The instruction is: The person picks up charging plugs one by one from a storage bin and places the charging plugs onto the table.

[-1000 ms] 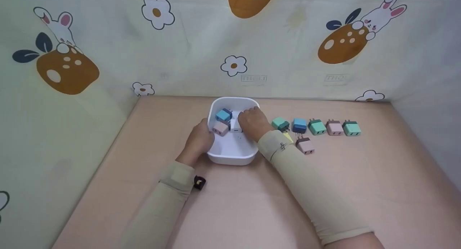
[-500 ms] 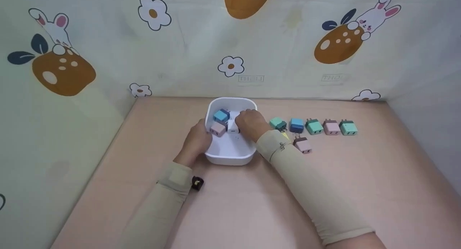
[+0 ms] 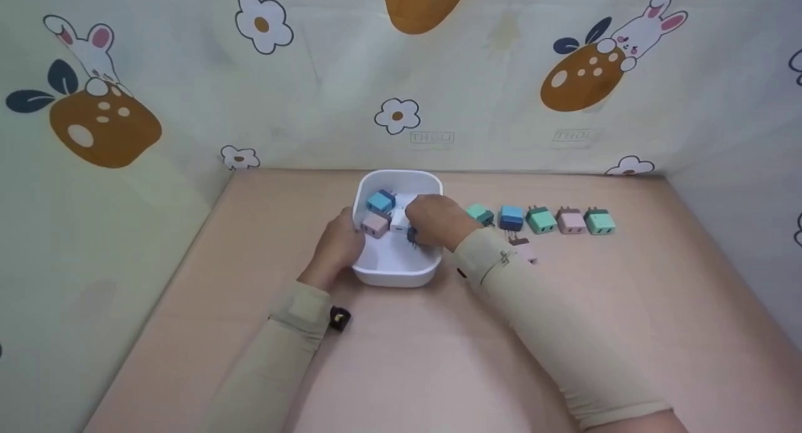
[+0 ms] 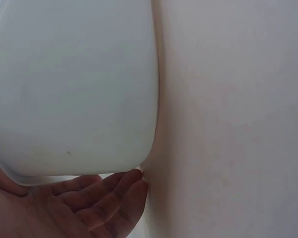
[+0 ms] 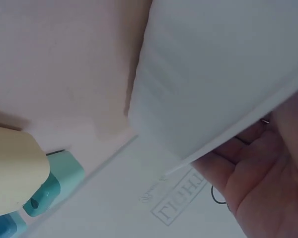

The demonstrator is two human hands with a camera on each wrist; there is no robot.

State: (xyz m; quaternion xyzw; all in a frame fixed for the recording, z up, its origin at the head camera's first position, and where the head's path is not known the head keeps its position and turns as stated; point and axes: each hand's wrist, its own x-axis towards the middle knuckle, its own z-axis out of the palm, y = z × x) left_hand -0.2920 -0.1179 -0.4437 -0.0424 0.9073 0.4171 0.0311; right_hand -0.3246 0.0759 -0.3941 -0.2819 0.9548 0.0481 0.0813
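Observation:
A white plastic tub (image 3: pixel 395 277) holds a blue charger plug (image 3: pixel 380 202), a pink charger plug (image 3: pixel 376 225) and a white charger plug (image 3: pixel 399 222). My left hand (image 3: pixel 339 240) grips the tub's left rim; in the left wrist view, its fingers (image 4: pixel 116 206) lie along the outer wall. Inside the tub at the right side is my right hand (image 3: pixel 438 219), fingers curled down. It holds a charger plug whose dark pronged end (image 3: pixel 412 235) shows below the fingers; the rest of that plug is hidden. The right wrist view shows the palm (image 5: pixel 268 193) beyond the tub's rim.
Right of the tub stand a green plug (image 3: pixel 479 214), a blue plug (image 3: pixel 511 218), another green plug (image 3: pixel 541 220), a pink plug (image 3: pixel 571 220) and a further green one (image 3: pixel 600 221). A pink plug (image 3: pixel 523 250) is half behind the right sleeve. A yellow plug (image 5: pixel 15 168) appears close by.
My right hand has shifted slightly toward me inside the tub, and a dark pronged plug end has come into sight under it. The left hand keeps its grip; the whole view drifts slightly left.

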